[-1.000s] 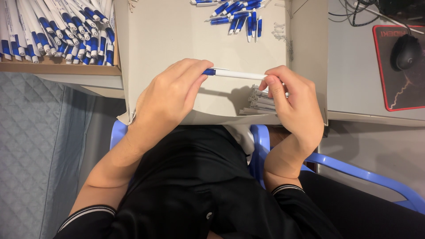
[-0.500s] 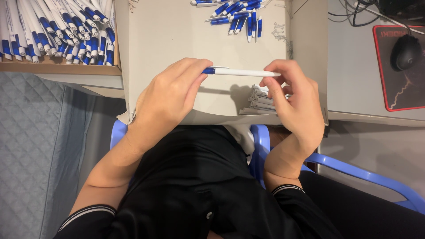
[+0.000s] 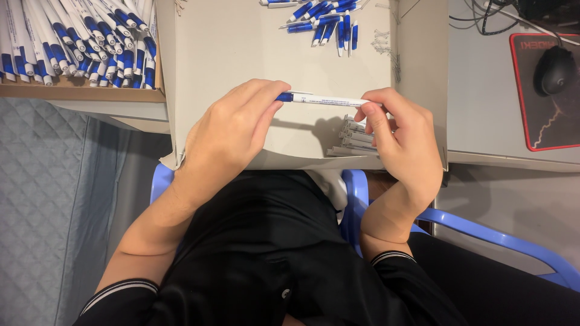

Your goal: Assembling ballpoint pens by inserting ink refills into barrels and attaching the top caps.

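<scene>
White and blue, a pen point(image 3: 329, 100) is being held level between the two hands above a shallow cardboard tray point(image 3: 241, 48). Its blue end is being pinched by the fingertips of the left hand point(image 3: 232, 130), which is being kept curled narrowly around that tip, while the white end is being gripped by the thumb and fingers of the right hand point(image 3: 402, 142), likewise closed on the barrel. The pen is being carried clear of the tray floor, and its shadow is being cast on the cardboard just below. A small stack of white pen barrels point(image 3: 356, 139) is being partly covered by the right hand, lying on the tray near its front edge. Loose blue pen parts point(image 3: 329, 21) are being kept scattered at the far side of the tray, well apart from the hands. A second box point(image 3: 78, 93) at the left is being filled with many finished white and blue pens point(image 3: 78, 42). A black computer mouse point(image 3: 554, 69) is being rested on a red-edged mouse mat point(image 3: 544, 130) on the table point(image 3: 477, 90) at the right. A blue plastic chair point(image 3: 483, 232) is being sat on by the person.
</scene>
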